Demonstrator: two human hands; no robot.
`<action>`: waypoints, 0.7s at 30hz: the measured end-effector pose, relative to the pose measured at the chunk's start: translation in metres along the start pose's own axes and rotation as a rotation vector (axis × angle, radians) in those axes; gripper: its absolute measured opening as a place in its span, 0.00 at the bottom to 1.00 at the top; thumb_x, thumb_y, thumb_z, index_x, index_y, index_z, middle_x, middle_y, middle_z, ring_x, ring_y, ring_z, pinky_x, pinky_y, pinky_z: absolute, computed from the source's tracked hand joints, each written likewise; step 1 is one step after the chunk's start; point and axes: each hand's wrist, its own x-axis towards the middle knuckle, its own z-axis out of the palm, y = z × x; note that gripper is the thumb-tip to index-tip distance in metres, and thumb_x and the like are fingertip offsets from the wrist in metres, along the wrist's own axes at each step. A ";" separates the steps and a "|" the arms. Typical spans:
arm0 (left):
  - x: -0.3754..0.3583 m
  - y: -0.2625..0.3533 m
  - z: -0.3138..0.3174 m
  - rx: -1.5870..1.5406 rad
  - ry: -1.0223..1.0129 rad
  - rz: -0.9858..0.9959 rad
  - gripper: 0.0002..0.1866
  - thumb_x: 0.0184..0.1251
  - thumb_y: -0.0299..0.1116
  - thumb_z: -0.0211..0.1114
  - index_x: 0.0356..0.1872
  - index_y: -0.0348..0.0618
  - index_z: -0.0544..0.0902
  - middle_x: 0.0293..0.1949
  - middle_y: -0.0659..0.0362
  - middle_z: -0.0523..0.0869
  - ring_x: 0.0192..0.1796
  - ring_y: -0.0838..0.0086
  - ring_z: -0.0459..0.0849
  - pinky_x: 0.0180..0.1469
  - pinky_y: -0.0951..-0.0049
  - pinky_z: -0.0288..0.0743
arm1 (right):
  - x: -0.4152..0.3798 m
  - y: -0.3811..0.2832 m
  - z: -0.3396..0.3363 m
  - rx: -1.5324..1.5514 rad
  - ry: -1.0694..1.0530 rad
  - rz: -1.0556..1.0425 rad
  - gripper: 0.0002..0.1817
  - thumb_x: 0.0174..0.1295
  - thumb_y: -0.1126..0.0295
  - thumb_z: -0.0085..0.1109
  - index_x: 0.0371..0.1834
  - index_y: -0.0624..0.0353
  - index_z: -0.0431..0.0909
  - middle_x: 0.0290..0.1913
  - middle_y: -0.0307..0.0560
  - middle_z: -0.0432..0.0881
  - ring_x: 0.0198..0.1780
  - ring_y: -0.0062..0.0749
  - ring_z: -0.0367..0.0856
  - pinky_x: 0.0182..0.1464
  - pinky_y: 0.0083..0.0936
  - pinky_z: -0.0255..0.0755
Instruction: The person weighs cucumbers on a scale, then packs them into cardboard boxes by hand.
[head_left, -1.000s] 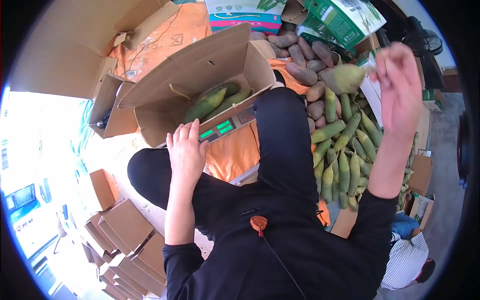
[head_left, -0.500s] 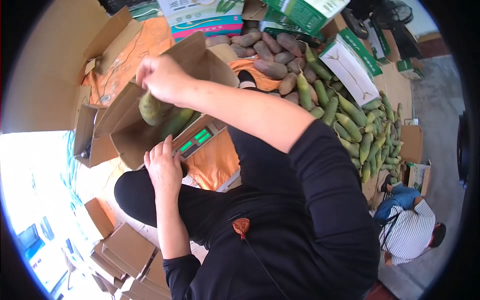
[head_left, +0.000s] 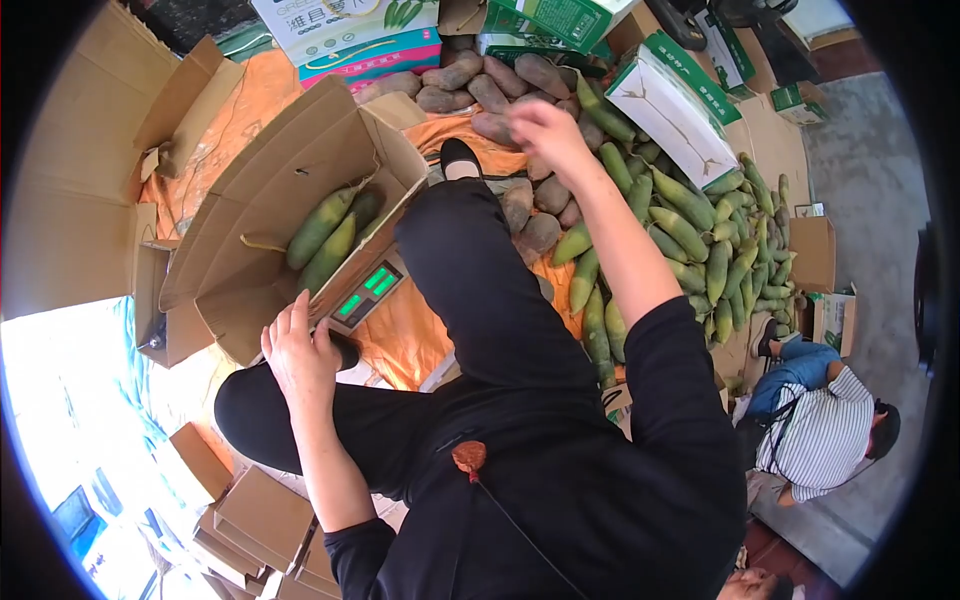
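Several green radishes (head_left: pixel 325 235) lie inside an open cardboard box (head_left: pixel 262 150), which sits on a scale with a lit green display (head_left: pixel 368 290). My left hand (head_left: pixel 303 358) is at the near edge of this box, left of the display, its fingers stretched out and holding nothing. Above the dark reddish root vegetables (head_left: pixel 540 195), my right hand (head_left: pixel 553 140) is raised with bent fingers somewhat apart. Nothing shows in it. A large pile of green radishes (head_left: pixel 715 235) lies to the right of that hand.
A white-and-green carton (head_left: pixel 670 115) lies on the radish pile. More printed boxes (head_left: pixel 370 60) stand at the back. Flat cardboard boxes (head_left: pixel 265 510) are stacked at lower left. A person in a striped shirt (head_left: pixel 822 430) is at the right, and part of another person shows at the bottom edge.
My right hand has let go of a green radish, now in the box, and moved right over the root vegetables. My left hand stays by the box edge. The view has shifted slightly.
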 end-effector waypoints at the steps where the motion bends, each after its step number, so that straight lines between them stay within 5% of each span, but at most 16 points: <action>1: 0.000 0.000 0.000 -0.026 0.029 0.005 0.22 0.59 0.30 0.64 0.57 0.44 0.76 0.49 0.52 0.81 0.55 0.59 0.77 0.64 0.53 0.62 | 0.007 0.050 -0.020 -0.045 0.063 0.025 0.11 0.62 0.71 0.56 0.46 0.56 0.80 0.37 0.36 0.81 0.36 0.19 0.77 0.35 0.18 0.71; 5: 0.004 0.001 0.000 -0.149 0.112 -0.024 0.18 0.61 0.30 0.62 0.53 0.42 0.79 0.44 0.52 0.82 0.50 0.58 0.79 0.63 0.54 0.64 | -0.022 0.167 -0.061 -0.153 0.234 0.354 0.10 0.60 0.73 0.55 0.44 0.56 0.80 0.32 0.37 0.80 0.31 0.21 0.77 0.25 0.19 0.69; 8: 0.007 0.000 0.002 -0.147 0.138 -0.025 0.17 0.62 0.31 0.61 0.52 0.42 0.79 0.44 0.53 0.82 0.49 0.58 0.79 0.64 0.55 0.63 | -0.042 0.206 -0.072 -0.030 0.297 0.558 0.06 0.56 0.75 0.58 0.36 0.62 0.81 0.31 0.42 0.82 0.33 0.25 0.79 0.36 0.21 0.73; 10: 0.010 0.001 0.003 -0.143 0.139 -0.032 0.16 0.63 0.30 0.60 0.52 0.42 0.79 0.42 0.54 0.82 0.48 0.59 0.80 0.65 0.55 0.63 | -0.042 0.238 -0.076 -0.140 0.342 0.604 0.10 0.56 0.74 0.59 0.41 0.57 0.80 0.31 0.37 0.80 0.28 0.22 0.76 0.24 0.22 0.68; 11: 0.010 0.000 0.003 -0.145 0.152 -0.026 0.16 0.64 0.30 0.60 0.52 0.42 0.79 0.42 0.54 0.82 0.48 0.60 0.80 0.65 0.55 0.62 | -0.035 0.286 -0.086 -0.293 0.330 0.501 0.13 0.54 0.72 0.61 0.44 0.59 0.80 0.34 0.42 0.82 0.34 0.30 0.81 0.31 0.28 0.74; 15: 0.010 -0.003 0.005 -0.123 0.184 0.002 0.15 0.64 0.28 0.58 0.52 0.43 0.79 0.41 0.55 0.83 0.48 0.62 0.80 0.66 0.54 0.61 | -0.019 0.273 -0.091 -0.587 0.378 0.453 0.19 0.54 0.71 0.63 0.50 0.61 0.77 0.42 0.49 0.84 0.44 0.37 0.82 0.44 0.30 0.76; 17: 0.011 -0.003 0.006 -0.108 0.203 0.012 0.14 0.64 0.26 0.57 0.51 0.43 0.79 0.42 0.56 0.83 0.48 0.64 0.81 0.67 0.54 0.60 | 0.000 0.278 -0.095 -0.602 0.415 0.514 0.27 0.52 0.68 0.65 0.57 0.62 0.74 0.52 0.57 0.80 0.55 0.43 0.79 0.56 0.31 0.72; 21: 0.014 0.000 0.006 -0.106 0.243 0.034 0.14 0.64 0.26 0.57 0.50 0.42 0.80 0.41 0.55 0.83 0.47 0.64 0.81 0.67 0.54 0.59 | 0.021 0.254 -0.098 -0.756 0.431 0.555 0.38 0.47 0.61 0.69 0.64 0.59 0.68 0.60 0.59 0.75 0.62 0.50 0.72 0.64 0.35 0.66</action>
